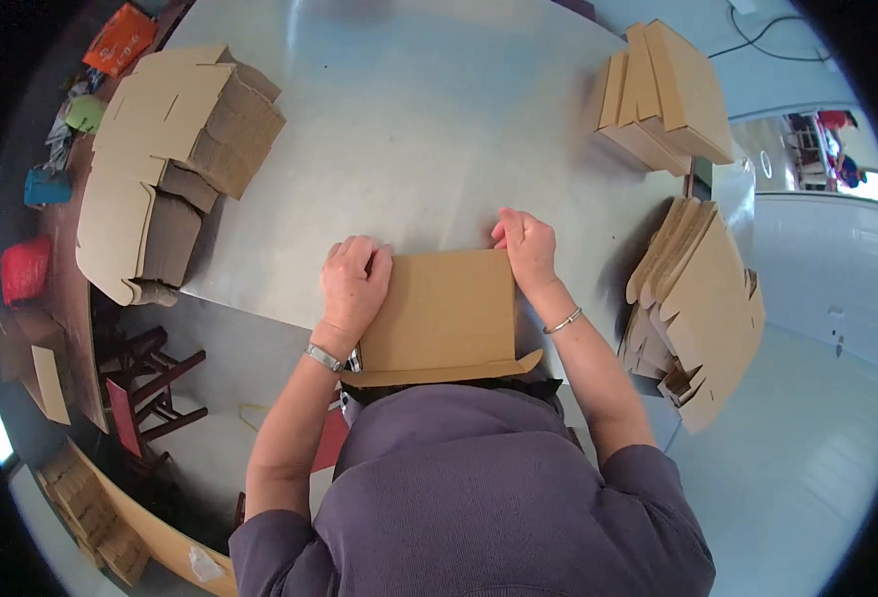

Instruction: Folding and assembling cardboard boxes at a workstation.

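Shirt (499,488) nearest, the box (444,310) likely folds squarest under even pressure, left grip (352,289) and right grip (532,253) curled at its far corners, whether pinching I cannot tell.

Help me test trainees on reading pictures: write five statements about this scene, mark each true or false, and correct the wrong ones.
1. The left hand is at the left edge of a rectangular brown cardboard box. True.
2. The right hand is at that box's near left corner. False: it is at the far right corner.
3. A narrow brown cardboard flap runs along the box edge nearest the person. True.
4. The grouped brown cardboard boxes stand at the far left of the grey metal table. False: they stand at its far right.
5. Flat brown cut cardboard sheets are stacked at the table's left. True.
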`<control>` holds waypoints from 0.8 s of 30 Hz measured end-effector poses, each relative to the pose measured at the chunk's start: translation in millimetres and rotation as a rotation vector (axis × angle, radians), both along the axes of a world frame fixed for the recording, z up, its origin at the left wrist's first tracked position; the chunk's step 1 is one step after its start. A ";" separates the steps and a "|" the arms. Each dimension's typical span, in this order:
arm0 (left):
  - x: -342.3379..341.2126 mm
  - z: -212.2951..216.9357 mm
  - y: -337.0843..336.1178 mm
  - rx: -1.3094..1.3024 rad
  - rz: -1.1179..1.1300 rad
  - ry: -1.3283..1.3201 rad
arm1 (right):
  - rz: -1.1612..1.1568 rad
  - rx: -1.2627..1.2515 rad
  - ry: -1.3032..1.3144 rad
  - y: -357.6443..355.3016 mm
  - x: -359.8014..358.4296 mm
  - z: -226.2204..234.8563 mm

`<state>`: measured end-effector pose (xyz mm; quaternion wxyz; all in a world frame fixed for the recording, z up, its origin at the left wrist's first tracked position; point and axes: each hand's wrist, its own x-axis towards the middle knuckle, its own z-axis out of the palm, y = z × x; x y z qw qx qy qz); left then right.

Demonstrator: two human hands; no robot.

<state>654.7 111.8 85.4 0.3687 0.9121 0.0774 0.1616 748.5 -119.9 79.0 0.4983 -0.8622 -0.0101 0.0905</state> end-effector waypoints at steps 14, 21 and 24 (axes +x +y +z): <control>21.3 -5.9 1.4 0.134 -0.023 -0.033 | 0.102 0.358 0.428 -32.5 18.0 22.8; 20.9 -7.5 2.7 0.227 -0.031 0.000 | 0.241 0.215 0.286 -36.7 -18.1 43.2; 21.6 -10.0 3.1 0.227 -0.038 -0.024 | 0.225 0.070 0.156 -26.2 -25.3 43.1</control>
